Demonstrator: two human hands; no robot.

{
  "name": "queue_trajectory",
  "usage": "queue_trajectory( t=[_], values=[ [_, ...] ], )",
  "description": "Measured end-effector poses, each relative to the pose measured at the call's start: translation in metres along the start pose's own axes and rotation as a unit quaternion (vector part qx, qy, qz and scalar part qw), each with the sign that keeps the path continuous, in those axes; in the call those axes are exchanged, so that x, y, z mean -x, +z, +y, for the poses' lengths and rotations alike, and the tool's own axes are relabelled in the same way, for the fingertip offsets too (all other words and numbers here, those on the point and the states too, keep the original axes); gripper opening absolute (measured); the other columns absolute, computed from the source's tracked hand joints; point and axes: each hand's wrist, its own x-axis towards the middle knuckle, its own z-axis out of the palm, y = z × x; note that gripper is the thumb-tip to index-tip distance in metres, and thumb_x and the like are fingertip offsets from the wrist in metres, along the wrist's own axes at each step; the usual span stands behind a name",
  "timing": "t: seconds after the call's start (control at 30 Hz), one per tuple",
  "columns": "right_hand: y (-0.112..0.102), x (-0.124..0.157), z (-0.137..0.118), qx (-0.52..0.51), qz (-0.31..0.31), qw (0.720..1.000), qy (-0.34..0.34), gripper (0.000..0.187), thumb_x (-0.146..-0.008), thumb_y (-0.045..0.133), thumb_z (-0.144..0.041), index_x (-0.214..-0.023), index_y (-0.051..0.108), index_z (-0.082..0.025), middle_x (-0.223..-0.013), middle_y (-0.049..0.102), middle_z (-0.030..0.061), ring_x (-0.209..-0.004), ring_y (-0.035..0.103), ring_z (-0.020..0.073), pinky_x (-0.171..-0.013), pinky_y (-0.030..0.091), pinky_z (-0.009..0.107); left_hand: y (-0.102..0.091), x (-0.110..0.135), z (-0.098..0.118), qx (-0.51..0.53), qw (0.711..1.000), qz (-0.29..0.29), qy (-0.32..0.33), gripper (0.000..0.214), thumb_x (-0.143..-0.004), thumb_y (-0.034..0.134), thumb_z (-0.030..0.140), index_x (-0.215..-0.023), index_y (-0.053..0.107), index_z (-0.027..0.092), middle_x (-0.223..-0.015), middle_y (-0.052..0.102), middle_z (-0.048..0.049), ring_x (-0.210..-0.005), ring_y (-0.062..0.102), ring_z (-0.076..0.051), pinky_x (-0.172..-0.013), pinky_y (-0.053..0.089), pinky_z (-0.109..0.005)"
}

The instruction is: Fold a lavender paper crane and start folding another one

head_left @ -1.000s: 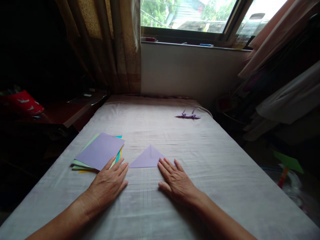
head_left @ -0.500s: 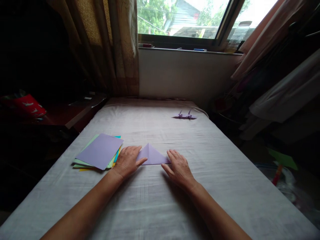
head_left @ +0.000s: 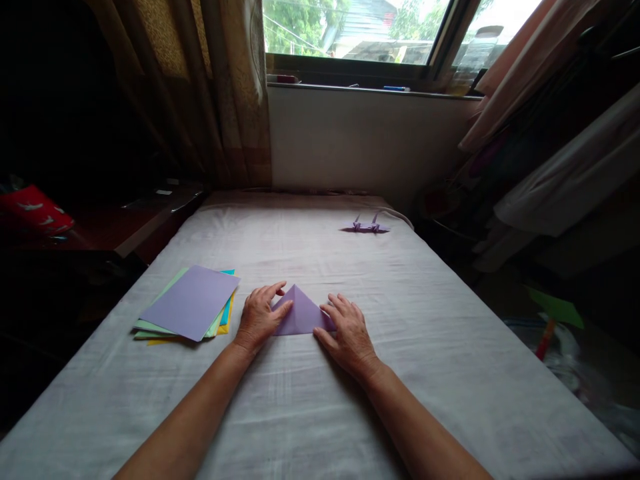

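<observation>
A purple paper folded into a triangle (head_left: 301, 313) lies on the white cloth-covered table (head_left: 320, 393), its point away from me. My left hand (head_left: 259, 317) rests on the triangle's left corner, fingers curled loosely with the thumb on the paper. On the right corner lies my right hand (head_left: 347, 331), its fingers stretched flat. Both hands press the paper down; neither lifts it.
A stack of coloured sheets (head_left: 187, 311), purple on top, lies left of my hands. A small folded purple paper figure (head_left: 366, 227) sits far back on the table. Curtains and a window sill stand behind; clutter and hanging clothes fill the right side, a dark side table the left.
Both hands slid forward from in front of the triangle onto its two lower corners. The view shifted slightly right and down.
</observation>
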Motion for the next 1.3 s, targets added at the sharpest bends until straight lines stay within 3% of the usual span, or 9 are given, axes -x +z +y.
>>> queue_trajectory(
  t=[0.13,0.3,0.4,0.5,0.6,0.7,0.9,1.1,1.3],
  values=[
    [-0.001,0.001,-0.002,0.003,0.003,1.000,-0.025,0.042,-0.083,0.063,-0.027,-0.124,0.060,-0.018,-0.143,0.051,0.0168,-0.136,0.041,0.0342,-0.111,0.031,0.055,0.000,0.004,0.003,0.005,1.000,0.016,0.021,0.029,-0.086,0.065,0.034,-0.113,0.066,0.024,-0.109,0.070,-0.0051,-0.104,0.064,-0.023,-0.095,0.049,-0.040],
    [0.002,0.003,0.001,-0.009,0.053,0.996,-0.071,0.037,-0.083,0.061,-0.022,-0.120,0.061,-0.020,-0.140,0.054,0.0151,-0.132,0.046,0.0313,-0.108,0.037,0.051,0.001,0.007,0.003,-0.002,0.999,0.042,0.027,0.050,-0.086,0.065,0.037,-0.131,0.053,0.019,-0.128,0.063,-0.0111,-0.118,0.059,-0.026,-0.099,0.047,-0.042],
    [0.002,0.003,0.002,-0.033,0.100,0.989,-0.103,0.020,-0.083,0.057,-0.018,-0.102,0.065,-0.020,-0.135,0.059,0.0132,-0.126,0.052,0.0279,-0.104,0.041,0.046,-0.006,0.010,0.009,-0.006,0.997,0.051,0.064,0.045,-0.088,0.062,0.035,-0.129,0.054,0.019,-0.119,0.069,-0.0097,-0.111,0.062,-0.025,-0.097,0.046,-0.042],
    [-0.001,0.003,0.000,-0.061,0.143,0.980,-0.128,0.011,-0.086,0.053,-0.018,-0.089,0.063,-0.022,-0.126,0.065,0.0107,-0.120,0.057,0.0244,-0.102,0.043,0.042,-0.021,0.011,0.022,0.001,0.993,0.055,0.100,0.026,-0.091,0.057,0.030,-0.116,0.063,0.024,-0.106,0.073,-0.0049,-0.101,0.066,-0.022,-0.101,0.042,-0.042],
    [-0.009,0.003,-0.003,-0.081,0.178,0.972,-0.133,0.012,-0.089,0.051,-0.021,-0.087,0.062,-0.024,-0.118,0.070,0.0077,-0.118,0.059,0.0225,-0.104,0.039,0.043,-0.041,0.009,0.038,0.025,0.989,0.063,0.134,0.012,-0.092,0.056,0.027,-0.090,0.067,0.022,-0.087,0.074,-0.0023,-0.087,0.067,-0.020,-0.093,0.045,-0.039],
    [-0.017,0.004,-0.002,-0.083,0.202,0.966,-0.136,0.010,-0.091,0.053,-0.026,-0.090,0.063,-0.025,-0.114,0.072,0.0053,-0.119,0.059,0.0219,-0.108,0.034,0.043,-0.061,0.004,0.047,0.041,0.982,0.048,0.178,0.012,-0.092,0.053,0.024,-0.087,0.064,0.022,-0.089,0.074,-0.0019,-0.090,0.068,-0.019,-0.090,0.046,-0.036],
    [-0.029,0.003,0.005,-0.043,0.156,0.975,-0.150,0.017,-0.093,0.053,-0.027,-0.088,0.068,-0.028,-0.105,0.075,-0.0004,-0.120,0.058,0.0200,-0.113,0.025,0.042,-0.069,0.008,0.030,0.014,0.971,-0.015,0.240,0.020,-0.097,0.046,0.025,-0.085,0.062,0.023,-0.100,0.076,-0.0038,-0.108,0.066,-0.020,-0.097,0.048,-0.038],
    [-0.027,0.004,0.004,-0.016,0.099,0.976,-0.191,0.020,-0.093,0.049,-0.019,-0.084,0.066,-0.025,-0.104,0.075,-0.0006,-0.122,0.057,0.0215,-0.114,0.024,0.045,-0.058,0.029,0.001,-0.033,0.968,-0.095,0.230,0.022,-0.096,0.042,0.023,-0.087,0.062,0.023,-0.110,0.074,-0.0047,-0.116,0.064,-0.021,-0.095,0.051,-0.037],
    [-0.022,0.005,0.006,0.015,0.014,0.978,-0.207,0.019,-0.092,0.051,-0.018,-0.094,0.068,-0.025,-0.115,0.071,0.0016,-0.124,0.055,0.0240,-0.115,0.024,0.048,-0.057,0.041,-0.003,-0.062,0.968,-0.136,0.204,0.021,-0.088,0.041,0.010,-0.088,0.058,0.022,-0.118,0.071,-0.0042,-0.120,0.061,-0.020,-0.105,0.044,-0.043]
  ],
)
